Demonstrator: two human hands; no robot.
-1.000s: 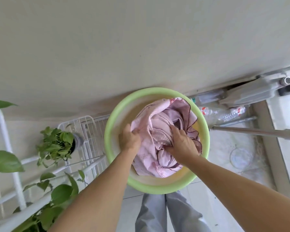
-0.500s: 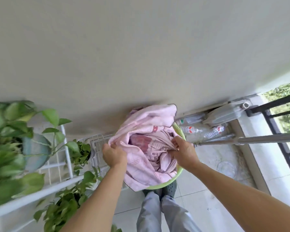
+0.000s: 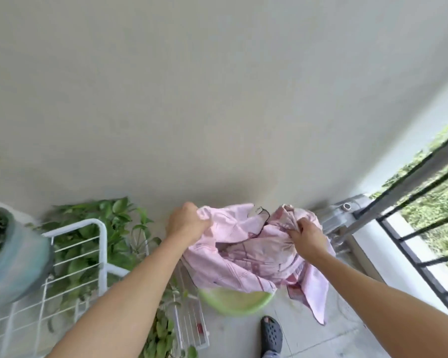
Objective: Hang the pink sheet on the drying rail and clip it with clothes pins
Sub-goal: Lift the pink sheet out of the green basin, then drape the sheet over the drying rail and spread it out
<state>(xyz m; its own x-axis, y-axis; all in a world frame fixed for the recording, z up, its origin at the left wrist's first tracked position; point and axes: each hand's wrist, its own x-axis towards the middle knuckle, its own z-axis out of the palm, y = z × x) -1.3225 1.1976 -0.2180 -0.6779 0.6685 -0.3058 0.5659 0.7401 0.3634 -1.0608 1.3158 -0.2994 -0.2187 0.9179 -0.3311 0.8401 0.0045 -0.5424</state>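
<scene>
While the green basin (image 3: 234, 301) sits low on the floor at about six o'clock, the pink sheet (image 3: 246, 251) is now up out of it, bunched in mid-air between both hands, where a second ago it was still heaped inside the bowl. From the head view, the only one on offer, the left hand (image 3: 185, 223) has its fingers curled tight around a gathered edge at nine o'clock of the bundle, and the right hand (image 3: 305, 237) is pinched closed on a wad of cloth at three o'clock; a loose tail of fabric hangs down past the basin at five o'clock. A dark sandal (image 3: 270, 332) shows below. To my eye the lift is done and the next job is finding an edge to spread, since the sheet is crumpled. A grey bar (image 3: 388, 205) slants up at two o'clock by the dark window grille (image 3: 424, 244); whether that is the drying rail I cannot tell. No clothes pins are visible. Potted plants (image 3: 98, 228) and a white wire rack (image 3: 98, 244) crowd the left.
</scene>
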